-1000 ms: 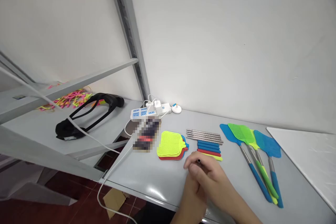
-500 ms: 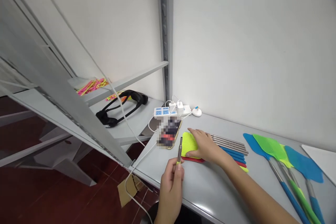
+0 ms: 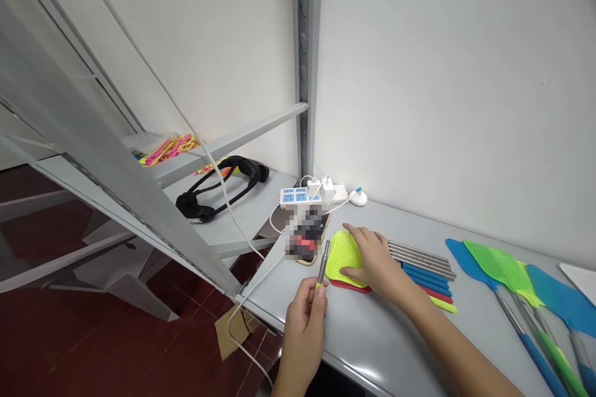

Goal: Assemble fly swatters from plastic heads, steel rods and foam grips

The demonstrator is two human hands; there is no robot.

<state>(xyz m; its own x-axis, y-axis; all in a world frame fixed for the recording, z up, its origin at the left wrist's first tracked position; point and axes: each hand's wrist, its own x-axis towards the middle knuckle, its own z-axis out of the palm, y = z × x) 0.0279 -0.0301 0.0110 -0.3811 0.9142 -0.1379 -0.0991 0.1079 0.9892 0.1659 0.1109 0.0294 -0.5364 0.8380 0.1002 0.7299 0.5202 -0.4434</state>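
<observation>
Grey metal surface (image 3: 372,335), set against a white wall, carrying the following. Left hand (image 3: 305,329): grip closed around a slim metal rod (image 3: 323,263) with a yellow-green sleeve at its lower end; rod held nearly upright, just left of the stack of swatter heads, clear of the surface. Right hand (image 3: 375,260): fingers spread and laid flat on top of the stack of swatter heads (image 3: 343,254), holding nothing; grip wide. Stack consists of mesh plastic heads, yellow-green uppermost, red showing at the lower edge. Just right of the stack, partly hidden behind the right hand: a row of bare metal rods (image 3: 421,253), and nearer the person a row of coloured handle sleeves (image 3: 431,285), blue, red and yellow-green, lying side by side. Further right: assembled fly swatters (image 3: 512,273), blue and green, heads toward the wall, handles running to the frame's lower right corner. Left of the stack: a blurred dark object (image 3: 307,236). Behind it, by the wall: a white power strip (image 3: 307,195) with blue sockets, plugs and white cables attached. Separate lower shelf at left: a black headset (image 3: 223,189). Higher shelf beyond it: a pile of pink and yellow bands (image 3: 167,147). Grey shelving upright (image 3: 305,62) rises behind the power strip.
</observation>
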